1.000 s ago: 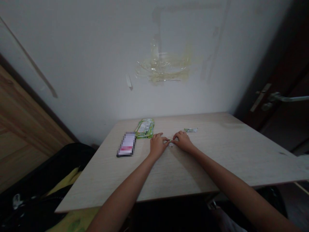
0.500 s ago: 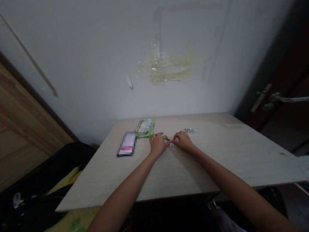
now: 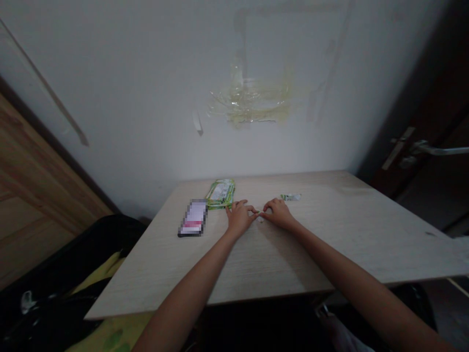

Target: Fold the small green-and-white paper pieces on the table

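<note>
Dim, greyish light left the white wall [image 3: 146, 98] dull, darkening toward two o'clock. Small glints showed on the clear tape [image 3: 252, 103] near twelve and the door handle [image 3: 443, 150] toward three. A soft-edged shadow crossed the wood-grain tabletop [image 3: 161, 274] toward five. Below its edge, at six, detail sank into black. Wide-angle stretch slanted the sides; coarse pixels masked the smartphone [image 3: 193, 218]; the tiny piece [image 3: 260, 212] between the fingertips looked indistinct.

A: Camera position?
B: Head-worn; above, behind and well apart from the left hand [image 3: 240, 218] and right hand [image 3: 280, 213].
A: Direction?
B: Forward and down: table [image 3: 348, 220] under the hands, wall [image 3: 146, 98] beyond them.
</note>
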`<state>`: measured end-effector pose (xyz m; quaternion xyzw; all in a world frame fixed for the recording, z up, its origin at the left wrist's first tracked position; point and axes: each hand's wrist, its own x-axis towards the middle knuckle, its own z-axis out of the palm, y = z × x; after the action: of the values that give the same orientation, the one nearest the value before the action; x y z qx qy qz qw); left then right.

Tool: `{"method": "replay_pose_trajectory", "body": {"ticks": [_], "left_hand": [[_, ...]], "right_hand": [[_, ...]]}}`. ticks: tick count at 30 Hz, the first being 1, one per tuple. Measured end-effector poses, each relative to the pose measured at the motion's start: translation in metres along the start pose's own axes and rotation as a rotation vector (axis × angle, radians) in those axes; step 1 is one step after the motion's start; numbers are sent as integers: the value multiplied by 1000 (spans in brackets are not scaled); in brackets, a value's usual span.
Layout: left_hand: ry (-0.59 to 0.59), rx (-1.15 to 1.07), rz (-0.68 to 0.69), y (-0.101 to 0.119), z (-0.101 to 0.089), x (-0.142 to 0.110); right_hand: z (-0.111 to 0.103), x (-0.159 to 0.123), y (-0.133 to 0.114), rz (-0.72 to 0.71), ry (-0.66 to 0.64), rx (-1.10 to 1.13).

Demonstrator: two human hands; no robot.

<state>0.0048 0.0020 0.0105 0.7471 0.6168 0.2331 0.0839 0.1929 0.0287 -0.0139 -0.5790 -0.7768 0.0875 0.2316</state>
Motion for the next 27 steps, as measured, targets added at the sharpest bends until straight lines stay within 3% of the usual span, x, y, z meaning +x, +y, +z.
{"method": "replay_pose_trajectory", "body": {"ticks": [11,18,27], "left_hand": [[-12,-3,-54,4,-2,0],[-27,48,-8,6,-5,1],[-126,44,-62,0,-8,3]], "right_hand": [[3,1,0,18,10,-2],[2,4,2,44,3,26],[1,9,3,83,-32,17]]}}
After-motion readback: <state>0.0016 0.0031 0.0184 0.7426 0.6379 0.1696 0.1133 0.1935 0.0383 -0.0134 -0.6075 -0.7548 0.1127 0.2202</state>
